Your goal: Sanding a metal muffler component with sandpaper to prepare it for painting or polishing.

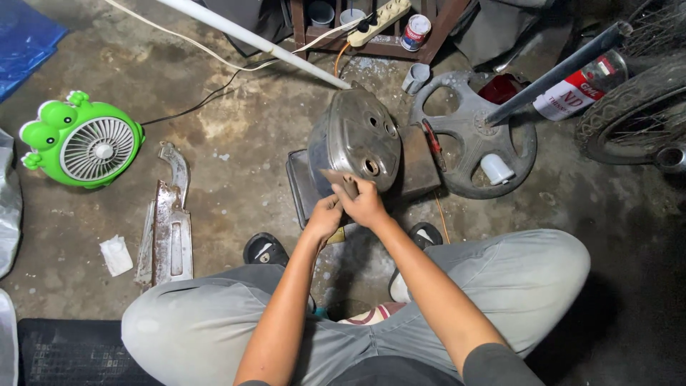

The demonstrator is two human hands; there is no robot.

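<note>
Grey metal tank (355, 139), rounded shell with 2 or 3 holes in its face, sits propped on a dark flat plate (418, 168) on the concrete floor (243, 136), just far of the person's feet. Looks like stiff sheet metal, dull and scuffed, probably fairly heavy and awkward; curved sides likely slippery, so the rim or a hole edge seems the surest hold.

Both hands meet at its near edge. Left hand (325, 216) curled closed, right hand (366, 204) closed too, together pinching a small brownish folded piece (336, 177), possibly abrasive paper, pressed to the shell. Exact grip of each finger hard to tell.

Right of the tank: grey plastic wheel cover (473, 139) with a white cup-like part (496, 169), a tyre (636, 114) farther right. Left: rusty metal bracket (168, 229), scrap of white paper (116, 255), green frog-shaped fan (82, 141). Far: power strip (379, 20), white pipe (250, 39).
</note>
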